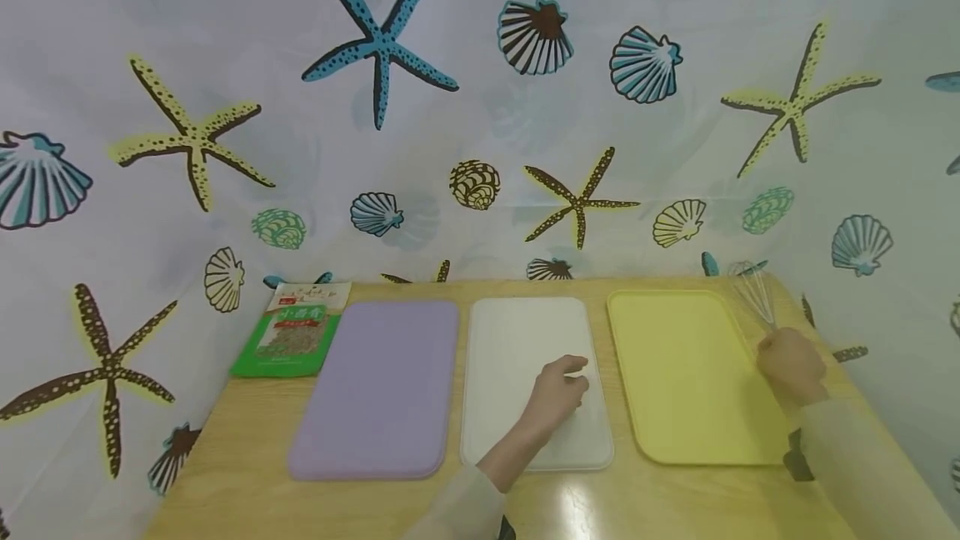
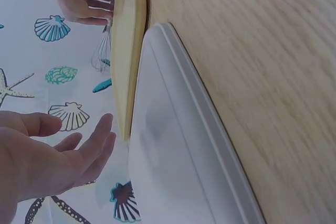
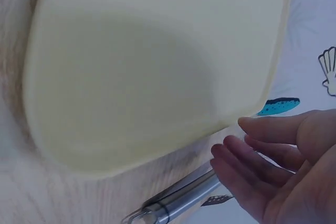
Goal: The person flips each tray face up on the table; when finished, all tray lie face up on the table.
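Observation:
A wire whisk lies on the table along the right side of the yellow board, its wire end pointing away. My right hand is over its handle. In the right wrist view, the fingers are loosely bent beside the steel handle, with a gap between thumb and fingers; whether they touch it is unclear. Above the white board, my left hand hovers palm sideways, holding nothing. The left wrist view shows its fingers apart and relaxed.
A purple board lies to the left of the white one. Behind it on the left is a green seasoning packet, with a paler packet edge above. A curtain with starfish and shells hangs around the wooden table.

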`<action>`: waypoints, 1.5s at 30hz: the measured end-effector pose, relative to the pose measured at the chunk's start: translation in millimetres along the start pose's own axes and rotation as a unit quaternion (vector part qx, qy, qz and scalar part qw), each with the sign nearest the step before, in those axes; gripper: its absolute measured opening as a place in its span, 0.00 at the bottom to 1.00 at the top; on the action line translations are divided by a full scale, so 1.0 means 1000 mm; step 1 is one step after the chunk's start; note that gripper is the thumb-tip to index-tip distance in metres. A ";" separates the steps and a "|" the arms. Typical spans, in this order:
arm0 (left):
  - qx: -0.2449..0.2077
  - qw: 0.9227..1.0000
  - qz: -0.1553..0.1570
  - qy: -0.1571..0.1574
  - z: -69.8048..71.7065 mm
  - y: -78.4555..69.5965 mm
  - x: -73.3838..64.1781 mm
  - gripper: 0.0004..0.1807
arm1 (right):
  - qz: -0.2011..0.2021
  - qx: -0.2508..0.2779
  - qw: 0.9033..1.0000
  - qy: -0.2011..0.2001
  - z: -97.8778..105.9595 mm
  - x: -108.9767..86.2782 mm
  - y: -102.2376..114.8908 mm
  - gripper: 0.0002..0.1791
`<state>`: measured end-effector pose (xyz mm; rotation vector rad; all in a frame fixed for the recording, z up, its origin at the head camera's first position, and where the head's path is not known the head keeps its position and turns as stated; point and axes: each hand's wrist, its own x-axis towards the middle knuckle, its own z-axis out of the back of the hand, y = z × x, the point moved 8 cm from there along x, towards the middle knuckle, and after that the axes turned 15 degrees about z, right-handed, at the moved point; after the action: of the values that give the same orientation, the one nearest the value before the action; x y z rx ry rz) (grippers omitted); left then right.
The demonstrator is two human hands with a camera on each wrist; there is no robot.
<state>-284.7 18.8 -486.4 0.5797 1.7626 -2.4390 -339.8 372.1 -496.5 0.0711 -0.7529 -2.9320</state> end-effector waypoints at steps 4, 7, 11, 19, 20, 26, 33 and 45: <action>0.050 0.997 -0.001 -0.062 0.028 0.006 0.004 0.22 | 0.055 -0.014 0.998 -0.028 -0.006 0.006 0.037 0.21; 0.081 0.992 -0.014 -0.100 0.050 0.011 0.006 0.22 | 0.099 -0.003 0.994 -0.044 -0.016 0.009 0.071 0.23; 0.116 0.983 -0.044 -0.135 0.073 0.017 0.006 0.22 | 0.141 0.019 0.988 -0.054 -0.033 0.011 0.107 0.24; 0.223 0.962 -0.029 -0.151 0.087 0.040 0.010 0.27 | 0.212 0.140 0.967 -0.006 -0.080 0.008 0.177 0.30; 0.238 0.958 -0.025 -0.158 0.089 0.043 0.010 0.28 | 0.214 0.152 0.965 -0.002 -0.086 0.008 0.184 0.30; 0.299 0.934 -0.015 -0.196 0.096 0.054 0.011 0.29 | 0.196 0.163 0.967 0.019 -0.122 0.013 0.201 0.32; 0.292 0.937 0.004 -0.191 0.104 0.063 0.012 0.33 | 0.187 0.119 0.975 0.022 -0.148 0.015 0.207 0.32; 0.329 0.925 0.029 -0.188 0.107 0.059 0.007 0.33 | 0.172 0.003 0.985 -0.018 -0.154 0.009 0.213 0.27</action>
<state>-302.6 -99.4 -513.4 0.1600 0.7575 -2.8276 -316.5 111.8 -528.2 -0.1021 -0.6997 -2.6095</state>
